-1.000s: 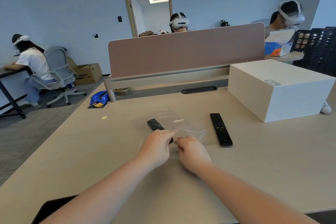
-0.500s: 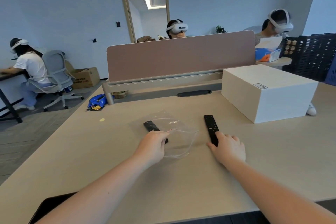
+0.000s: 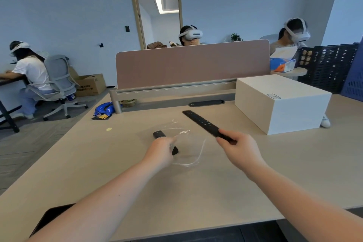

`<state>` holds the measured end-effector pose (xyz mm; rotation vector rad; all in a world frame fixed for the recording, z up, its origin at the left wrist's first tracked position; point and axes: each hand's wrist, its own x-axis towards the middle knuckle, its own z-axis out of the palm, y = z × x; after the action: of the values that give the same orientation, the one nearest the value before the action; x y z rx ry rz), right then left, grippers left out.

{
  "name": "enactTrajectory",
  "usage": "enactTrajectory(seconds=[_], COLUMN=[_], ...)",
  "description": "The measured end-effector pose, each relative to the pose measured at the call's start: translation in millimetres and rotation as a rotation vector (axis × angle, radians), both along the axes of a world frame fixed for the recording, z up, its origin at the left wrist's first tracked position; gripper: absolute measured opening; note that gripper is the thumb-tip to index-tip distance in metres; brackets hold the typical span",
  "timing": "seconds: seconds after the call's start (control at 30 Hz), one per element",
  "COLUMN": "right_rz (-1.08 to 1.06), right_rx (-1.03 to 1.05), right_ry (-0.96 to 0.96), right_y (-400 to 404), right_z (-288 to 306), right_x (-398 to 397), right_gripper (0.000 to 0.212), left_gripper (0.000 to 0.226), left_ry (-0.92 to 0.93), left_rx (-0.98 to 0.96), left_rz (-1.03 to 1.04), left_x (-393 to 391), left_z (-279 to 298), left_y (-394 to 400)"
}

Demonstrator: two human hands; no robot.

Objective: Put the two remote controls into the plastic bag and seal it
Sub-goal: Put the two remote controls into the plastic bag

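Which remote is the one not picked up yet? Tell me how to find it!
Start at the big white box on the desk, then look left to the clear plastic bag. The short remote lies flat at the bag's left edge, half under the left hand. The long remote is up in the right hand.

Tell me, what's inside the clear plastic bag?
Nothing clearly shows inside the plastic bag. The short remote lies at its left edge, half hidden by the left hand. The right hand holds the long remote outside.
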<state>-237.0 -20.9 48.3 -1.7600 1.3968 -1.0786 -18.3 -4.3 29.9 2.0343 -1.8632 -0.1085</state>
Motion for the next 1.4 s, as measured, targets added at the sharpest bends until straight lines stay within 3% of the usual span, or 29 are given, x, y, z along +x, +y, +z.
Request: enactTrajectory(seconds=[0.17, 0.33, 0.53, 0.73, 1.03, 1.4], right_rz=[0.151, 0.191, 0.153, 0.135, 0.183, 0.232], right_rx=[0.031, 0.056, -0.119, -0.159, -0.093, -0.108], right_ry=[0.139, 0.362, 0.619, 0.718, 0.796, 0.598], right_y=[36, 44, 24, -6, -58, -63], right_z=[22, 14, -27, -53, -71, -91], right_x=[-17, -21, 26, 83, 120, 114], right_gripper=[0.027, 0.029, 0.024, 0.02, 0.032, 0.027], left_gripper=[0.018, 0.061, 0.058, 0.055, 0.048, 0.048], left_ry=[0.075, 0.088, 0.074, 0.07, 0.051, 0.031], left_rx=[-0.009, -0.082, -0.121, -0.163, -0.171, -0.17], left_rz=[0.063, 0.019, -0.053, -0.117, -0.174, -0.196], left_x=[-1, 1, 2, 3, 13, 19], left_z=[7, 8, 0, -6, -23, -21], left_y=[0, 2, 5, 10, 9, 11])
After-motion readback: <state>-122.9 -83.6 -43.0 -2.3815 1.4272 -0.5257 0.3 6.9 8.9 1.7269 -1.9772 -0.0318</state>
